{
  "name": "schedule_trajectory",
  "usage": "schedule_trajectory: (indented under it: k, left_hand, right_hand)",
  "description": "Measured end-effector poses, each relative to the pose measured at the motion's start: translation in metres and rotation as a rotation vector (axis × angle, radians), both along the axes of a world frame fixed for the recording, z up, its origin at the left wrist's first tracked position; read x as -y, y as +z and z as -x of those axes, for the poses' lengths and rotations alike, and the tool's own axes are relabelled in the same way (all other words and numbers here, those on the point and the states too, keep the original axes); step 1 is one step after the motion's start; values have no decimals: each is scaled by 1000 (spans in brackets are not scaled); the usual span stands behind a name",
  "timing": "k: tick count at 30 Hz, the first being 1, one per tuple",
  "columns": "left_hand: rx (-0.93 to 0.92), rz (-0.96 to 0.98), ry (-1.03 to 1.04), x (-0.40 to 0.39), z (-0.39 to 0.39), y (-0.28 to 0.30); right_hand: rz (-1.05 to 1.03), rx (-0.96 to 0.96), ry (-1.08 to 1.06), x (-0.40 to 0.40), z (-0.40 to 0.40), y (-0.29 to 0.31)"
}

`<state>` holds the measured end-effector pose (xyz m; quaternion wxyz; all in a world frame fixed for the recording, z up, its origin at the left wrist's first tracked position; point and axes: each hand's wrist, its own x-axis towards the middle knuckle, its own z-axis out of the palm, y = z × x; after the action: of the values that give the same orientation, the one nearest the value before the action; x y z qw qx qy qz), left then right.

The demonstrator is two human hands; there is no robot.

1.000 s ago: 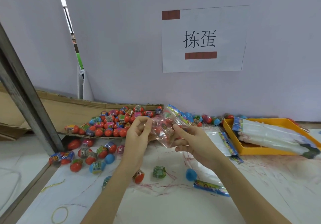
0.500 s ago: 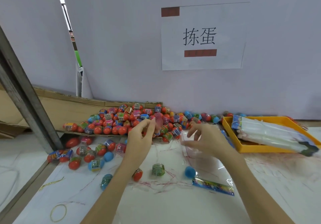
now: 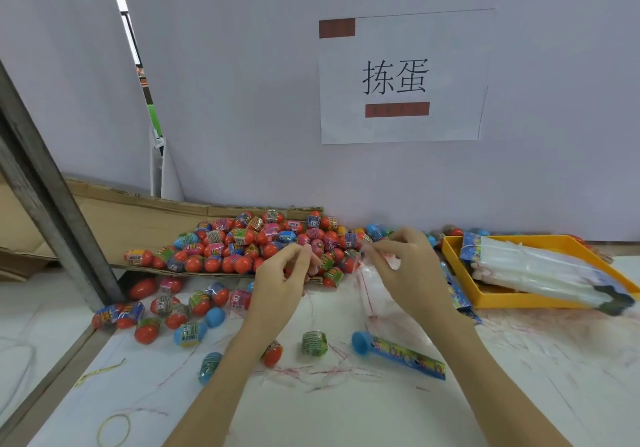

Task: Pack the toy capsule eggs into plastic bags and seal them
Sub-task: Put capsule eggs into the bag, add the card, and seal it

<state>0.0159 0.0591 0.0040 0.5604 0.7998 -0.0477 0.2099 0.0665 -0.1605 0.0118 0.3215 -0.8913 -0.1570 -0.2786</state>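
A big pile of red, blue and pink capsule eggs [image 3: 249, 242] lies on a cardboard sheet at the back of the table. My right hand [image 3: 408, 270] pinches the top edge of an empty clear plastic bag [image 3: 372, 294] just in front of the pile. The bag trails down to its colourful header card [image 3: 408, 358] on the table. My left hand [image 3: 277, 283] hovers beside it at the pile's front edge, fingers loosely curled, with nothing seen in them. A blue egg [image 3: 361, 342], a green-wrapped egg [image 3: 314, 342] and a red one [image 3: 272, 354] lie between my forearms.
A yellow tray [image 3: 519, 303] at the right holds a stack of empty bags [image 3: 540, 270]. More loose eggs [image 3: 173, 308] are scattered at the left, beside a slanted metal post [image 3: 52, 204]. A rubber band [image 3: 114, 429] lies near the front. A white wall with a paper sign closes the back.
One second ago both hands held a filled bag of eggs; it has left them. My right hand has since taken the edge of an empty bag lying on the table.
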Motion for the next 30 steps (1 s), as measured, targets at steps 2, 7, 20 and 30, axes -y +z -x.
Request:
schedule_trajectory:
  k: [2,7,20,30]
  left_hand:
    - [46,-55,4,1,1,1]
    - [38,-85,-97,6,4,4]
    - [74,18,-77,2,5,10]
    - [157,-42,48,2,7,10]
  right_hand:
    - [-115,178,7,-5,6,7]
    - [-553,-102,464,-23,23,21]
    - [-763,-429,593,-19,17,15]
    - [-933,-705,584,-19,10,14]
